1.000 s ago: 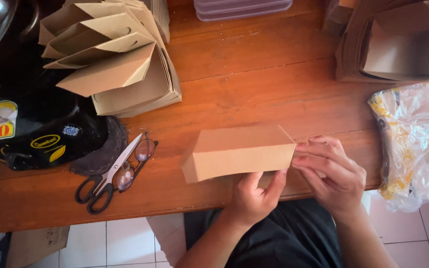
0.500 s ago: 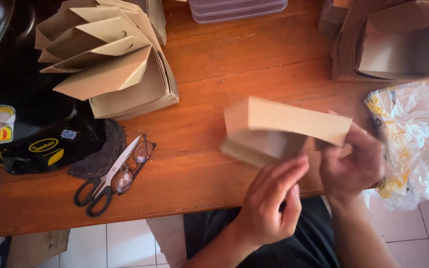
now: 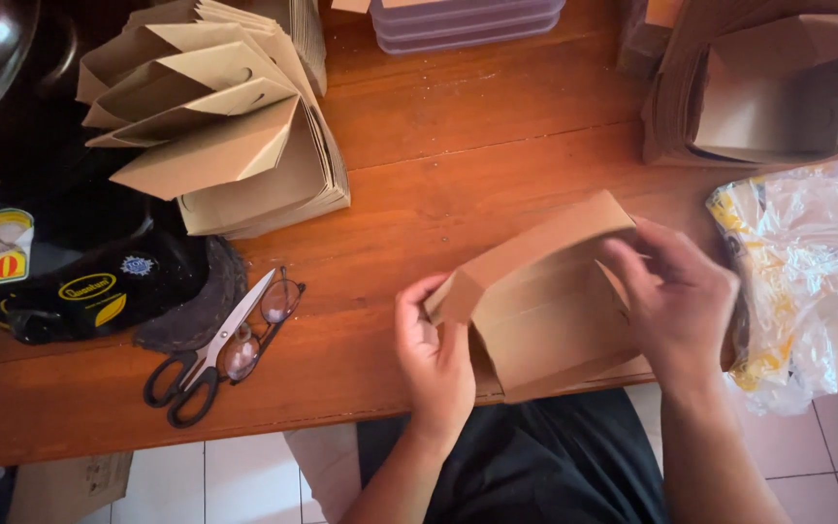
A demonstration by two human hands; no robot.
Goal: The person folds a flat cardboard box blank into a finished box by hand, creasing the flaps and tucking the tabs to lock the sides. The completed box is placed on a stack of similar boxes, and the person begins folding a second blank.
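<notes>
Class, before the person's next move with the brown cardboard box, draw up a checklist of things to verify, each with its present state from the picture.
1. Both hands on the cardboard box: ok; left hand grips its left corner, right hand covers its right side.
2. Box partly opened, top flap raised: ok.
3. Right-side flaps seated: cannot tell, hidden by the right hand.
4. Scissors apart from the hands: ok, lying closed on the table across the eyeglasses.
5. Stack of folded boxes apart from the box: ok.
6. Plastic bag apart from the right hand: not ok, close beside it.
</notes>
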